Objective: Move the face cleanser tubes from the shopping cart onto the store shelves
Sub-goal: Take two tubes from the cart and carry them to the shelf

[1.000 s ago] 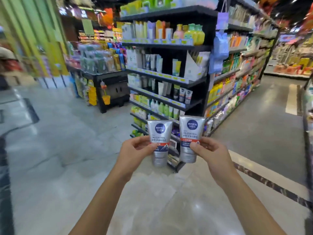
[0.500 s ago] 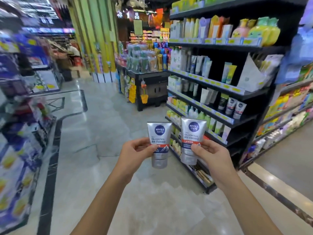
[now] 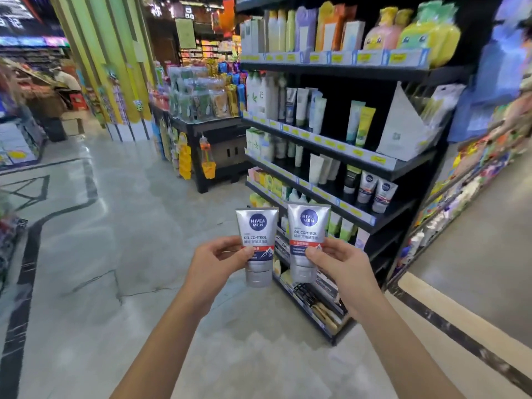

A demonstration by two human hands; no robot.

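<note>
Silver plastic, upright, caps down | left hand (image 3: 216, 260) pinches left tube (image 3: 257, 243), tube at its 1 o'clock | right hand (image 3: 342, 266) pinches right tube (image 3: 308, 237), tube at its 11 o'clock | we judge both unshelved; cart unseen; matching pair (image 3: 368, 185) already on shelf (image 3: 357, 213) at 2 o'clock, well apart.

bare forearms (image 3: 164, 338), left hand (image 3: 214, 263), right hand (image 3: 344, 273)
</note>
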